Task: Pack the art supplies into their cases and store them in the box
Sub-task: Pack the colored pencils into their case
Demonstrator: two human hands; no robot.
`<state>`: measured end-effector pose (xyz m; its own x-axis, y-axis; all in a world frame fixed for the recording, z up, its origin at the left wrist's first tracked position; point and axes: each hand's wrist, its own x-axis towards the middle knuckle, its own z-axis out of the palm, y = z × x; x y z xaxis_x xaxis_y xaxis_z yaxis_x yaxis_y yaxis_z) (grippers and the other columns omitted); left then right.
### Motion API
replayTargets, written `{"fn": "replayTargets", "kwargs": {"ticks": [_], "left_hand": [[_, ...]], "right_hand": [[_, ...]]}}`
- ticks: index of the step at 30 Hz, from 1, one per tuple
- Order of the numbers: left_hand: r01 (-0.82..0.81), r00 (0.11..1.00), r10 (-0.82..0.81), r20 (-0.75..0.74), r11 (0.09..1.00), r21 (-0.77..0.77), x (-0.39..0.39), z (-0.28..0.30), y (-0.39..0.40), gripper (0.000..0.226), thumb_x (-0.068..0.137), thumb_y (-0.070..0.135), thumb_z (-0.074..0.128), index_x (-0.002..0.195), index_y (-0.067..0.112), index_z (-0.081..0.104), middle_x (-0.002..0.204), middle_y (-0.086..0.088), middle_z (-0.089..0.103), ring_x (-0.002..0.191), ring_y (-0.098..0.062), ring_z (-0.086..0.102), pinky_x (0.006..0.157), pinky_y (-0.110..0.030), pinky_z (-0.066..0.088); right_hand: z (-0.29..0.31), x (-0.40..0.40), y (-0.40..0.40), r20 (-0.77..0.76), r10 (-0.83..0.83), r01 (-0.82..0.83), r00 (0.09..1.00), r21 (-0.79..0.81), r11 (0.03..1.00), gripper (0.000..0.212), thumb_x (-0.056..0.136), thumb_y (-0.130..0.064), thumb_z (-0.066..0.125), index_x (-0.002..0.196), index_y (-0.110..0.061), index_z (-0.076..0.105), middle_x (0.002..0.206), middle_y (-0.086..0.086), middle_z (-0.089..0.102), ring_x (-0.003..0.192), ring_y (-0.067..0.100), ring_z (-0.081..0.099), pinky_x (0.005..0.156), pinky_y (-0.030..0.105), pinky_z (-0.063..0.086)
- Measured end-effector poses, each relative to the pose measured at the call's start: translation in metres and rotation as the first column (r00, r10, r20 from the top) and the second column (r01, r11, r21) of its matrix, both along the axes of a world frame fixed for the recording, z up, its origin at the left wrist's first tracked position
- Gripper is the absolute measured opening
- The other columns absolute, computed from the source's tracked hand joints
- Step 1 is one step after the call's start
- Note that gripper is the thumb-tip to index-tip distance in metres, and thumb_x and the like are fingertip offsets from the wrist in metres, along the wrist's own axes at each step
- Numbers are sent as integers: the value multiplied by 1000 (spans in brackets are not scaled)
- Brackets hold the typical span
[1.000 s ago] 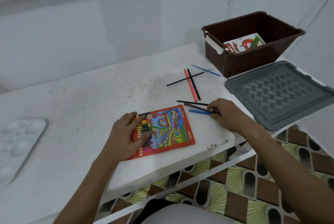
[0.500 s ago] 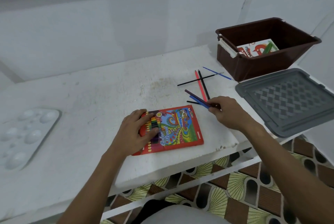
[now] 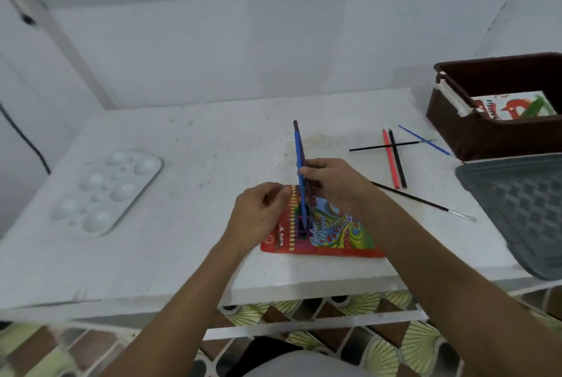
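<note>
- Right hand point(image 3: 331, 182) pinches 2 pencils point(image 3: 299, 157), a blue and a dark one, tips down over the red pencil case point(image 3: 334, 236).
- Left hand point(image 3: 258, 212), fingers curled, rests at the case's left edge.
- Beside them: loose pencils point(image 3: 395, 160), paintbrush point(image 3: 425, 203), brown box point(image 3: 486, 136), grey lid point(image 3: 517, 209), palette point(image 3: 106, 194).

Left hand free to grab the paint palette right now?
Probably yes. The left hand holds nothing I can make out beside the pencil case, and only bare tabletop lies between it and the palette. The right hand grips the pencils.
</note>
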<state>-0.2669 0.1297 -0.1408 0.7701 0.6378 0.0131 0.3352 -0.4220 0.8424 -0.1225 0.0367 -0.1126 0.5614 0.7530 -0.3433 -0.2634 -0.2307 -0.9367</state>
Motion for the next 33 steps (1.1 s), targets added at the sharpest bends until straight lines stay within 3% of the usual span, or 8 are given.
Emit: {"fn": "replayTargets", "kwargs": {"ticks": [2,7,15,20,25,27,31,33], "left_hand": [[49,999,-50,1,985,-166,-1,1,-5,30,92,46,53,105,25,71,90,10,73,77,-2,69,72,-24,56],[22,998,-7,64,972,-234,-5,-3,-4,22,91,32,62,107,22,71,87,8,74,76,-4,70,70,-21,56],[4,999,11,38,932,-363,-3,-1,0,24,87,22,67,110,15,71,87,1,75,77,-14,72,72,-29,59],[-1,999,-9,-40,966,-258,-17,2,13,11,87,22,67,95,27,73,79,0,74,73,-15,71,71,-31,58],[-23,978,26,-209,1000,18,-70,1,41,9,86,24,68,91,27,74,77,5,72,69,-12,63,66,-25,49],[40,957,-17,-289,996,74,-97,1,52,10,85,23,69,90,31,74,73,9,70,64,-5,60,61,-17,44],[184,901,-114,-418,974,131,-133,7,63,26,85,18,68,81,43,66,78,13,69,72,-15,62,68,-31,48],[203,889,-110,-445,965,167,-140,8,65,25,85,15,68,85,40,67,83,24,66,77,-7,60,70,-19,45]], "right_hand": [[-5,-6,6,-138,-25,31,990,41,999,17,92,-3,55,106,5,61,79,10,60,68,20,60,59,26,54],[-20,-15,12,-297,-48,81,954,101,992,19,90,-2,56,107,7,61,90,16,65,81,24,65,70,28,57],[-31,-19,5,-335,-90,151,938,162,975,21,83,-2,66,103,5,64,89,15,68,79,21,69,69,26,57],[-31,-11,-12,148,23,-17,989,-40,999,34,80,-29,74,108,-12,67,98,4,71,80,10,68,69,23,55],[-38,6,-44,697,201,-29,689,-249,968,46,78,-43,72,118,-21,63,106,-5,61,98,11,57,84,27,49],[-44,11,-56,763,289,-80,578,-300,951,52,79,-48,69,122,-21,60,113,-1,57,106,15,51,92,37,47],[-51,7,-73,702,458,-190,545,-429,883,83,73,-66,61,141,-25,39,142,-2,31,132,16,26,108,46,35],[-56,7,-76,726,520,-210,451,-480,852,102,64,-84,50,146,-27,29,149,-5,18,138,16,16,113,47,26]]}}
